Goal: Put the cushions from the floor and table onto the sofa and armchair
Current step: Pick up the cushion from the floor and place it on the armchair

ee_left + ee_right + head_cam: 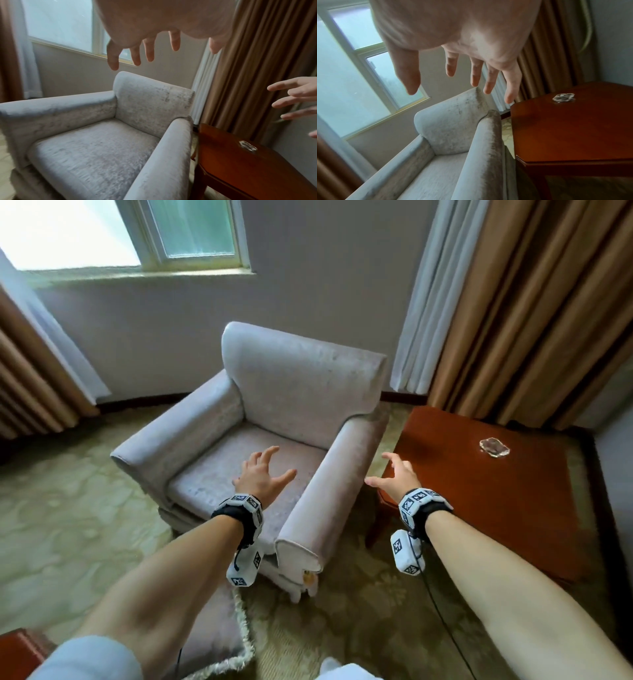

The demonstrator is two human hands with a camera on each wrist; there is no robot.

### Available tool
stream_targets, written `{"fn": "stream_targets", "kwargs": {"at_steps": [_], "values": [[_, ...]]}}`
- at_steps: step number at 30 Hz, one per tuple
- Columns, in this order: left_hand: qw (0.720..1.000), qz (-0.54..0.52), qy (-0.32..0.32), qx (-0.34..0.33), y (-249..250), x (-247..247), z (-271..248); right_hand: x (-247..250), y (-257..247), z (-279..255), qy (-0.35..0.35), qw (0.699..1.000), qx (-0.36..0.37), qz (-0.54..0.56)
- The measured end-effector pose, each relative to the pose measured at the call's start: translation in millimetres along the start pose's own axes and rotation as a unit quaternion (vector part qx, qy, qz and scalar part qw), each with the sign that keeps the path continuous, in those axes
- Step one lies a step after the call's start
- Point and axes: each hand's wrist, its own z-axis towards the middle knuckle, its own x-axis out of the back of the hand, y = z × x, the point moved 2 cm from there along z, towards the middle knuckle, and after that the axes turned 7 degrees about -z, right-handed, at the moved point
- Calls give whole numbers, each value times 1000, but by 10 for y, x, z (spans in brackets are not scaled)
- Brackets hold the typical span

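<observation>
A pale grey velvet armchair (274, 392) stands under the window, its seat bare. My left hand (274, 465) hovers over the seat's front with fingers spread, holding nothing. My right hand (383, 470) hangs open in the air between the chair's right arm and the wooden table (479, 508). A lilac cushion with a fringed edge (219, 631) lies on the carpet beneath my left forearm, partly hidden by it. The left wrist view shows my spread left hand (159, 54) above the armchair (96, 148). My right hand (458, 88) is also empty above the chair's arm (484, 148).
A red-brown side table (573, 128) stands close to the right of the chair, with a glass ashtray (494, 447) on it. Brown curtains (531, 320) hang behind the table. Patterned carpet (68, 525) lies left of the chair. A wooden corner (13, 652) shows at bottom left.
</observation>
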Motion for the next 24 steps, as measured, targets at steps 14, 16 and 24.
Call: {"fn": "stream_targets", "kwargs": {"at_steps": [14, 16, 24], "values": [[955, 15, 174, 240, -1120, 860, -426, -1190, -1303, 754, -182, 968, 166, -50], [941, 11, 197, 274, -1306, 975, -544, -1367, -1537, 720, -200, 958, 195, -64], [904, -27, 243, 352, -2042, 1270, -943, -2042, -2299, 531, -246, 922, 272, -128]]}}
